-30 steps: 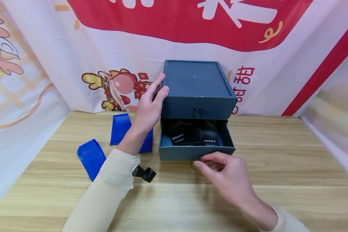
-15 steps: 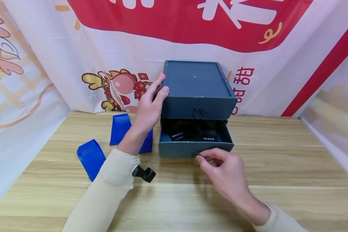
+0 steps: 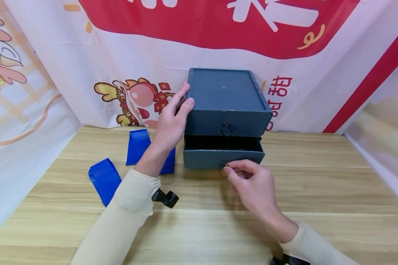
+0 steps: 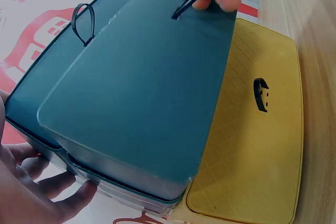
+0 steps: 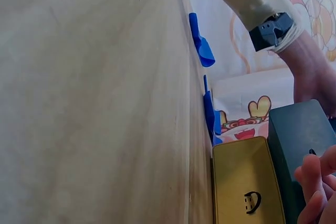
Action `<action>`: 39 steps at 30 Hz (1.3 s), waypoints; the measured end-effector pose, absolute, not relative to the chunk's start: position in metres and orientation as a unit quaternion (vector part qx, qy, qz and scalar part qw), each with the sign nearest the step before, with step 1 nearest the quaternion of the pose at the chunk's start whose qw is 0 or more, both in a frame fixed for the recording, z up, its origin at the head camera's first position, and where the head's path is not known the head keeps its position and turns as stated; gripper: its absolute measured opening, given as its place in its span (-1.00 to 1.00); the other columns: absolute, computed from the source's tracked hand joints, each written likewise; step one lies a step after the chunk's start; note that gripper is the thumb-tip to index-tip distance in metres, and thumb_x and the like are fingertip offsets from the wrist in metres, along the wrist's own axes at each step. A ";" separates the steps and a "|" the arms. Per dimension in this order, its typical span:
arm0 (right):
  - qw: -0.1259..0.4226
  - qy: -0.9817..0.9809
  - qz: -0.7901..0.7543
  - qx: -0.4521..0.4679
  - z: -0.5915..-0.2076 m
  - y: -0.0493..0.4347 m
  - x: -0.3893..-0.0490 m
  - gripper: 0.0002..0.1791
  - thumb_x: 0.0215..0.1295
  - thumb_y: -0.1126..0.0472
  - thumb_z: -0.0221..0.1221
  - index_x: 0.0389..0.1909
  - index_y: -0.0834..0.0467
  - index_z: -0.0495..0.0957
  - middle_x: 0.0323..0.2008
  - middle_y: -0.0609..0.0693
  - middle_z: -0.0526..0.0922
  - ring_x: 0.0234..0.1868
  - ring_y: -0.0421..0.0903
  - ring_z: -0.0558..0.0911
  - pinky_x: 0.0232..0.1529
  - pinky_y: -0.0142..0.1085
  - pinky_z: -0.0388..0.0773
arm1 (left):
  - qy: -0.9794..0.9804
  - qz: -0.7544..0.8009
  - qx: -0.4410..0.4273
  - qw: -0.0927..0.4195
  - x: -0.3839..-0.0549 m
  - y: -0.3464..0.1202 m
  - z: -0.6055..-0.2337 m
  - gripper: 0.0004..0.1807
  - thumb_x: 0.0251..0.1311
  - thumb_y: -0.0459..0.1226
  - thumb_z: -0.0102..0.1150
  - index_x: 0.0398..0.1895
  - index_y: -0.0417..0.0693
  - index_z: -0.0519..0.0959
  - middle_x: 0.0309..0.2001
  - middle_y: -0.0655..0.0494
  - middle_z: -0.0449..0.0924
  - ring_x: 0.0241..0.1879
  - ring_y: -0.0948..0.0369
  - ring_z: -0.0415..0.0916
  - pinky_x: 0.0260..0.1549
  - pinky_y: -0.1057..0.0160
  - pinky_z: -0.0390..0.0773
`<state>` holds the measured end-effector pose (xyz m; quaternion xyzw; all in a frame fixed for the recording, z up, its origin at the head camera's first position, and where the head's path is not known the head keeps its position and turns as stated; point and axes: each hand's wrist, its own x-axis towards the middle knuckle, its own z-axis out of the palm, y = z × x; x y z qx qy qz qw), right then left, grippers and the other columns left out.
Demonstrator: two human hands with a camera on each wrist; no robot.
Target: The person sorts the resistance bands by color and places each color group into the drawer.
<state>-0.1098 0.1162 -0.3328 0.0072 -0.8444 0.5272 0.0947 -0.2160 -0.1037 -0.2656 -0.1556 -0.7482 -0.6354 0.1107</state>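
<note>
A dark blue-grey drawer unit (image 3: 223, 90) stands against the backdrop. Its middle drawer (image 3: 202, 159) is partly pulled out, with a dark inside. My right hand (image 3: 257, 189) pinches the thin black loop pull (image 3: 222, 169) on that drawer's front between thumb and forefinger. Against the unit's left side rests my left hand (image 3: 170, 125), thumb near the front corner and fingers spread along the side, as the left wrist view also shows. The top drawer is closed, its own black loop (image 3: 226, 129) hanging down. Below the pulled-out drawer, a yellow drawer front (image 4: 252, 150) shows in the left wrist view.
Left of the unit, blue folded strips (image 3: 105, 182) lie on the wooden table (image 3: 318, 176), partly behind the left forearm. A black camera mount (image 3: 166, 198) juts from the left wrist. A printed cloth backdrop (image 3: 146, 55) hangs behind the unit.
The middle drawer has slid further in, with my right hand moving forward along with it. The dark packets with white print inside have gone out of sight. My left hand has stayed put.
</note>
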 end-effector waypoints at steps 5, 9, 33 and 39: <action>0.098 -0.846 0.525 0.009 -0.334 0.117 -0.118 -0.91 0.41 0.14 0.40 -0.15 0.00 0.83 -0.27 -0.02 0.85 -0.47 0.17 0.72 -0.51 -0.35 0.58 | -0.747 -0.636 -0.157 0.110 -0.216 -0.103 -0.265 -0.38 0.67 0.01 -0.08 0.69 0.19 0.20 0.69 0.39 0.14 0.65 0.41 0.09 0.64 0.24 0.19; 0.106 -0.840 0.531 0.018 -0.336 0.117 -0.125 -0.90 0.41 0.14 0.40 -0.15 0.01 0.83 -0.29 0.01 0.85 -0.48 0.21 0.71 -0.56 -0.33 0.54 | -0.746 -0.637 -0.158 0.112 -0.216 -0.102 -0.265 -0.39 0.67 0.00 -0.08 0.69 0.18 0.20 0.70 0.36 0.13 0.65 0.40 0.10 0.64 0.24 0.18; 0.120 -0.815 0.567 0.029 -0.343 0.116 -0.156 -0.89 0.40 0.13 0.41 -0.18 0.06 0.82 -0.25 0.01 0.87 -0.47 0.33 0.72 -0.52 -0.31 0.61 | -0.745 -0.639 -0.158 0.108 -0.215 -0.102 -0.265 -0.38 0.67 0.00 -0.09 0.70 0.18 0.17 0.70 0.38 0.12 0.66 0.40 0.08 0.65 0.21 0.17; 0.105 -0.815 0.569 0.032 -0.343 0.118 -0.157 -0.86 0.40 0.11 0.41 -0.15 0.07 0.82 -0.23 0.02 0.87 -0.45 0.34 0.73 -0.44 -0.20 0.70 | -0.743 -0.641 -0.160 0.108 -0.214 -0.102 -0.265 -0.38 0.68 -0.01 -0.09 0.70 0.17 0.17 0.70 0.35 0.11 0.66 0.39 0.08 0.65 0.21 0.17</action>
